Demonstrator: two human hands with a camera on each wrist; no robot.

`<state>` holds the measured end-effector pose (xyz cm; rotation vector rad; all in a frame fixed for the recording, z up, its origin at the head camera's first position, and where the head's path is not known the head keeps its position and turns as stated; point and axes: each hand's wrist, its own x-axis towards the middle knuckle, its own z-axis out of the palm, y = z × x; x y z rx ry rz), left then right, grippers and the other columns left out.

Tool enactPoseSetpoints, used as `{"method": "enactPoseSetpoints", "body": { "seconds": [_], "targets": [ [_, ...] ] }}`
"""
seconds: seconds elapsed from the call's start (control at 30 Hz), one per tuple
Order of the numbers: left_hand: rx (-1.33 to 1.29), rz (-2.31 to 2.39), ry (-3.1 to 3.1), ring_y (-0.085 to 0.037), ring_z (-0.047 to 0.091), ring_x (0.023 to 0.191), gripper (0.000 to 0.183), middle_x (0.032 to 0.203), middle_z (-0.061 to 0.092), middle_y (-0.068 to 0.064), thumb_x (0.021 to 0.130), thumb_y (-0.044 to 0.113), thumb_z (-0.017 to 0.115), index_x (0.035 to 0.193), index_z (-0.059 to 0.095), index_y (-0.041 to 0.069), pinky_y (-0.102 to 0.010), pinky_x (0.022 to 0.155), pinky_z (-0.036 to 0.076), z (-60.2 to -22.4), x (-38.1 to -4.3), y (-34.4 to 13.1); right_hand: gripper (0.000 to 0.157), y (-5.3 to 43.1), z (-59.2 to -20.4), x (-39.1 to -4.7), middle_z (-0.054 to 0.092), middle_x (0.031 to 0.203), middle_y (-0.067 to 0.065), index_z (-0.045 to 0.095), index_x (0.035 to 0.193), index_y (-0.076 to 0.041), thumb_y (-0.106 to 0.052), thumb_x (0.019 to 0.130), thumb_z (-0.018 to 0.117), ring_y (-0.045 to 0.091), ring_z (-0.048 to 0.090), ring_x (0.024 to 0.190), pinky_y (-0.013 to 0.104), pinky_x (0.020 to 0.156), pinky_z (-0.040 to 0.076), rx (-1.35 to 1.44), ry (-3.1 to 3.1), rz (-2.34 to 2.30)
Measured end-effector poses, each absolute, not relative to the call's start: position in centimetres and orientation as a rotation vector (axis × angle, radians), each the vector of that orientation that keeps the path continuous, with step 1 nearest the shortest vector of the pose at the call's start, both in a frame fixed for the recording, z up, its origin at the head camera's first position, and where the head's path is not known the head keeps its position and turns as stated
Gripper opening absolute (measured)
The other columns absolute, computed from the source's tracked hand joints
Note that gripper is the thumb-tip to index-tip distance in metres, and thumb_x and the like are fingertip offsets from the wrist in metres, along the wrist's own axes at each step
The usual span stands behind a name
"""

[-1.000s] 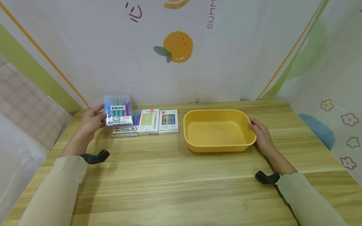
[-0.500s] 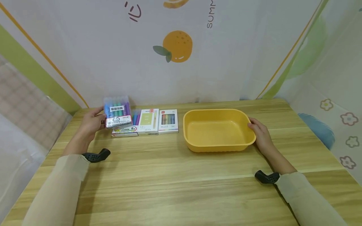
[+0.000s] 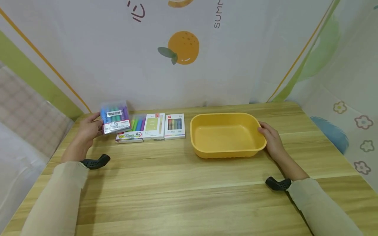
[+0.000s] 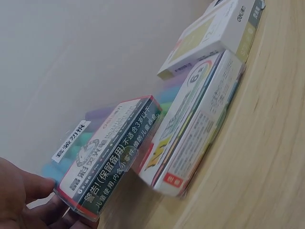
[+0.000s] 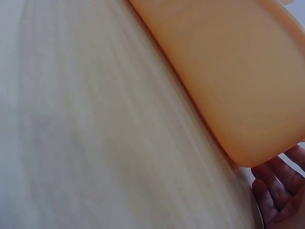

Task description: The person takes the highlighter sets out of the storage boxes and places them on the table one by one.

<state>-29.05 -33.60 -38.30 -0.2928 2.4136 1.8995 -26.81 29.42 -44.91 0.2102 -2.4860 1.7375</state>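
Observation:
My left hand [image 3: 88, 129] holds a clear pack of highlighters [image 3: 115, 118] by its left edge, thumb at the front. The pack is tilted above the table's back left and shows blue, green and purple pens inside. In the left wrist view its printed bottom edge [image 4: 124, 157] faces the camera, close beside another pen pack [image 4: 198, 119] marked 6. Over at the right, my right hand [image 3: 272, 139] grips the right end of a yellow plastic basin [image 3: 227, 155], thumb on the rim. The right wrist view shows its fingers [image 5: 276, 179] against the basin's outer wall.
A row of flat packs lies at the table's back: the six-pen pack [image 3: 129, 137], a white and green box [image 3: 153, 126] and a white box with a window [image 3: 175, 127]. The basin stands right of them. A printed cloth [image 3: 233, 65] hangs behind the wooden table [image 3: 183, 190].
My left hand has moved left with the highlighter pack, so more of the six-pen pack's coloured pens shows. The right hand keeps its grip on the basin, which stays in place.

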Motion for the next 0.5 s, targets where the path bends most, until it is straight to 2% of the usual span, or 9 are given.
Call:
{"method": "enactPoseSetpoints", "body": {
  "seconds": [0.27,0.5],
  "targets": [
    [-0.345,2.119,2.221,0.001,0.060,0.069,0.062,0.078,0.063,0.019,0.107,0.007,0.031,0.160,-0.002,0.002,-0.017,0.060,0.052,-38.5,-28.1,-35.2,0.051,29.3,-44.9,-26.8,0.058,0.123,-0.014,0.045,0.149,0.002,-0.030,0.110,0.038,-0.003,0.061,0.101,0.010,0.083,0.052,0.237,-2.461,1.759],
    [-0.423,2.116,2.213,0.001,0.058,0.072,0.063,0.079,0.061,0.020,0.107,0.011,0.032,0.161,0.001,0.005,-0.017,0.062,0.051,-38.6,-27.5,-36.4,0.051,29.3,-44.9,-26.7,0.058,0.122,-0.015,0.044,0.149,0.002,-0.030,0.110,0.038,-0.002,0.062,0.100,0.011,0.082,0.053,0.247,-2.460,1.779]
  ]
}}
